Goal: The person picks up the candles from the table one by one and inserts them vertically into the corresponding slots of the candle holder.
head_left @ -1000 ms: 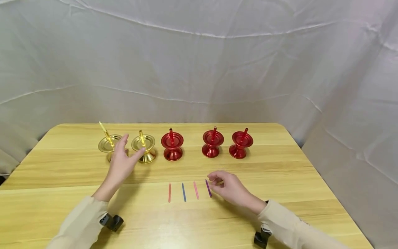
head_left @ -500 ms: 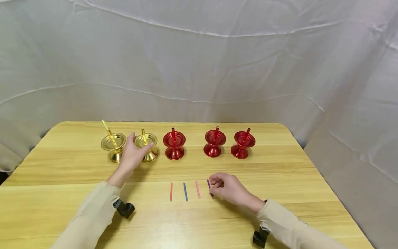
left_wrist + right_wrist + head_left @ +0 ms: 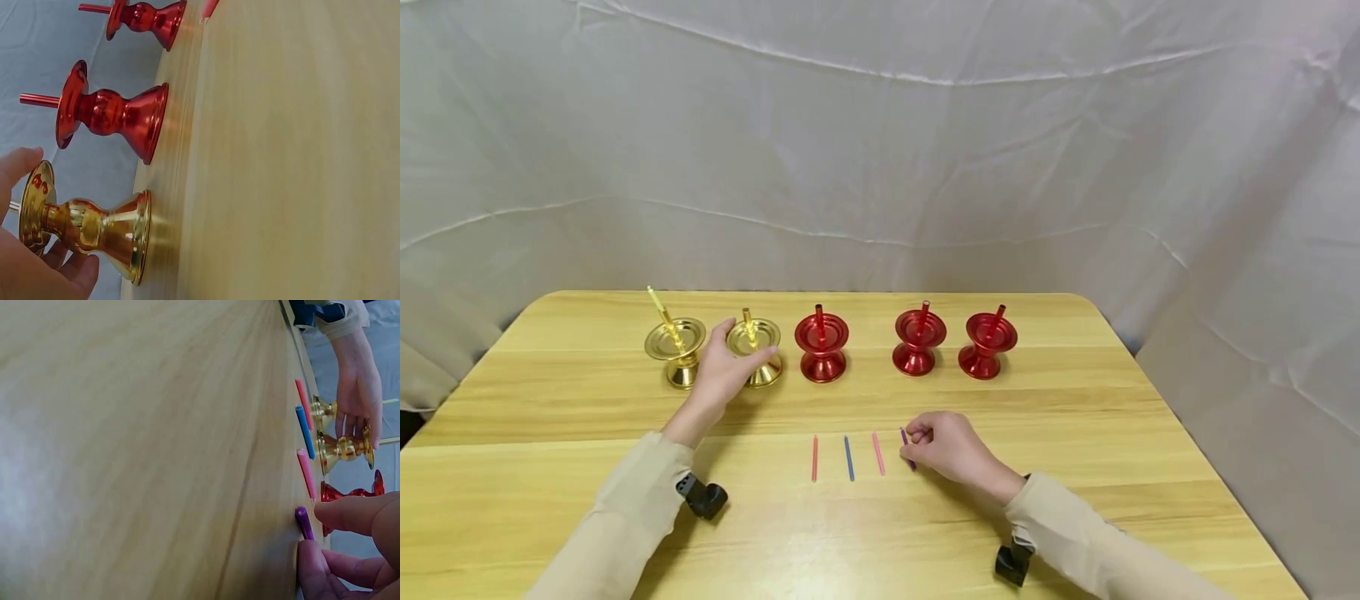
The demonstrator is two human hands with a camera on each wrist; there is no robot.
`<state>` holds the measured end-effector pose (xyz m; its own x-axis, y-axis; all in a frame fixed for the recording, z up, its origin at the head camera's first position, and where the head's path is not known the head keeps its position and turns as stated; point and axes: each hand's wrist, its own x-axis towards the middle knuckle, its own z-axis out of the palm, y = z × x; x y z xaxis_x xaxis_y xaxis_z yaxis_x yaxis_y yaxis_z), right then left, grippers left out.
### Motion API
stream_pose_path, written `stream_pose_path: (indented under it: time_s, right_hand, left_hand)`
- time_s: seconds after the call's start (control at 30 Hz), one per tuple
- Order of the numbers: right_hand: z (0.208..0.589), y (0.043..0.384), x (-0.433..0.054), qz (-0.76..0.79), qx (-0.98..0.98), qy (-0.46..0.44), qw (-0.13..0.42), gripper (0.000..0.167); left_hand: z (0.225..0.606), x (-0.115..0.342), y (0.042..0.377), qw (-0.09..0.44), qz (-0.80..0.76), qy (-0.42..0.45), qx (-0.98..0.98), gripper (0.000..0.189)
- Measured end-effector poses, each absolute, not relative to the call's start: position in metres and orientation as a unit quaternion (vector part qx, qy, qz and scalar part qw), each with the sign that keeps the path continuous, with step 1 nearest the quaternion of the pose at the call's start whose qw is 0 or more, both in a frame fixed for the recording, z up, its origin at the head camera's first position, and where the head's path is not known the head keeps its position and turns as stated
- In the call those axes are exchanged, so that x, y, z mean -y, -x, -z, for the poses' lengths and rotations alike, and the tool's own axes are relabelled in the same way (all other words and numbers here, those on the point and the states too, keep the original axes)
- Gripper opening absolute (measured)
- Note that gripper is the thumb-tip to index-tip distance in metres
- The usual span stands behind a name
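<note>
My left hand [image 3: 722,371] grips the second gold candle holder [image 3: 87,225] from the left by its dish, thumb at the rim and fingers curled beneath. That holder stands on the table with an upright tube above its dish. To its left, another gold candle holder [image 3: 674,342] carries a thin pale yellow candle [image 3: 657,300] in its tube. My right hand [image 3: 951,446] pinches a thin purple candle [image 3: 303,520] between thumb and finger, with the candle lying on the table and partly hidden. Beside it lie a pink candle [image 3: 878,454], a blue candle [image 3: 849,458] and a coral-red candle [image 3: 815,458].
Three red candle holders continue the row rightward: the left one [image 3: 823,342], the middle one [image 3: 919,337] and the right one [image 3: 988,343]. The light wood table [image 3: 850,550] ends at a back edge, behind which hangs a grey cloth [image 3: 880,167].
My left hand has moved right from between the gold holders to the second one and taken hold of it. My right hand has closed in on the purple candle. The view has shifted slightly.
</note>
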<state>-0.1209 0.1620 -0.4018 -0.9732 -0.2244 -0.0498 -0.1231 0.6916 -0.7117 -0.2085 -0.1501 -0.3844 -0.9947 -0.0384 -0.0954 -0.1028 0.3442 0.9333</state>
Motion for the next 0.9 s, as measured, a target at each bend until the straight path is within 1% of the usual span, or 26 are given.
stream_pose_path:
  time_s: [0.23,0.47,0.67,0.9]
  right_hand:
    - [0.4034,0.1196,-0.1565,0.363,-0.924,0.116,0.038,0.020]
    - [0.4029,0.1187,-0.1552,0.332,-0.932,0.146,0.017,0.011]
    - [0.4003,0.1209,-0.1536,0.290,-0.941,0.176,0.014,0.017]
    - [0.3980,0.1264,-0.1554,0.293,-0.942,0.164,0.013,0.018]
  left_hand:
    - [0.3825,0.1502,0.2086,0.023,-0.584,0.062,-0.809,0.094]
    - [0.3832,0.1501,0.2083,0.028,-0.582,0.067,-0.810,0.094]
    - [0.3867,0.1513,0.2085,0.022,-0.584,0.068,-0.809,0.093]
    - [0.3895,0.1523,0.2098,0.011,-0.582,0.059,-0.811,0.093]
